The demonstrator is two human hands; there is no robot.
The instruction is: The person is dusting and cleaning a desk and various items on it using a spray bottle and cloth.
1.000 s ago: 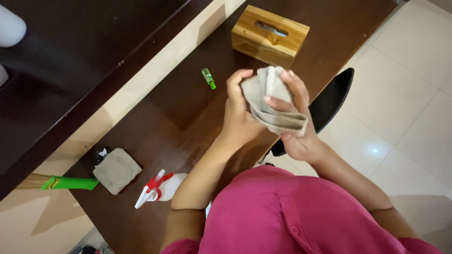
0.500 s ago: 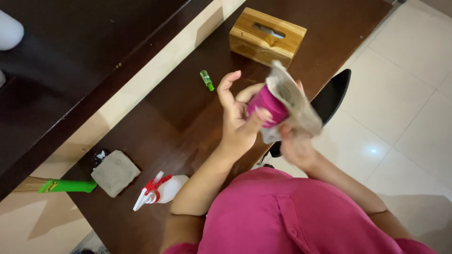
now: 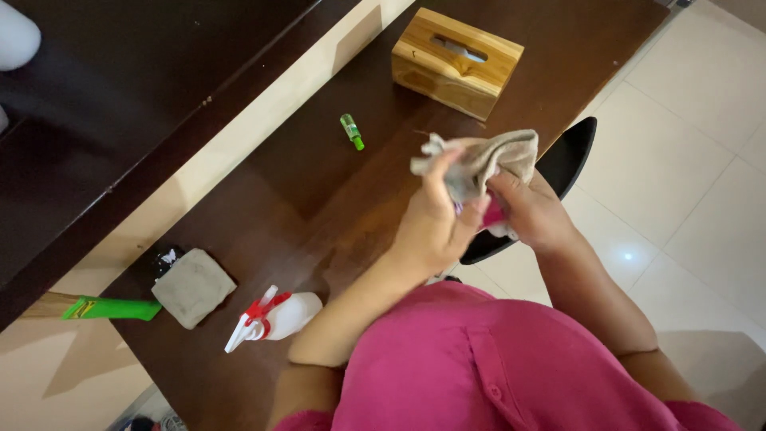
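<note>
Beige cloth, crumpled and soft, is bunched between both hands above the dark wooden desk. The left hand has its fingers curled together and clamped on the cloth's near side, the thumb pressing up into the folds. The right hand is closed round a small pink object that peeps out just below the cloth; its fingers are wrapped tight on it, and what kind of thing it is cannot be told.

Beyond the fingertips, further up the desk, stands a light wooden tissue box with an oblong slot in its top; a little pale tissue shows in the slot. Left of the fingers and well apart lies a small green bottle on its side. Down by the left elbow a white spray bottle with a red trigger lies tipped over, and past it a folded grey cloth sits near the desk's corner, beside a green handle that sticks out over the edge.

Bare dark wood lies open between the left fingers and the green bottle. Under the right hand the desk's edge runs diagonally, with a black chair seat below it and pale floor tiles beyond.
</note>
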